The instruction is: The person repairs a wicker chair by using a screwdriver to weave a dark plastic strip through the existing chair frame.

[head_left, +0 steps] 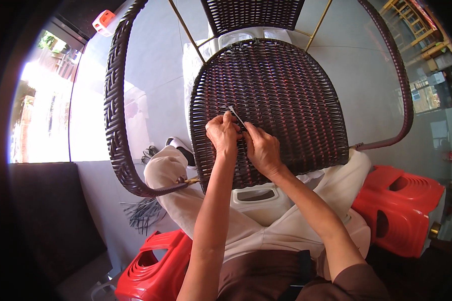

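A dark brown woven wicker chair seat point(296, 100) faces me between my knees. Over its left front part, my left hand point(223, 134) is closed, its thumb and fingers pinched close to the weave; what they hold, if anything, is hidden. Beside it, my right hand point(263, 150) grips a thin metal tool point(237, 117) with a pale, flattened tip. The tool slants up and left, its tip by my left fingertips. My right fingers cover its lower end. Both hands are at the seat's surface, nearly touching each other.
Wicker-wrapped armrests curve around at left point(116, 100) and right point(404, 90); the woven backrest point(256, 12) lies beyond. Red plastic stools stand at lower left point(153, 271) and right point(402, 210). A white stool point(261, 200) is under the seat. Loose dark strips point(143, 213) lie on the floor.
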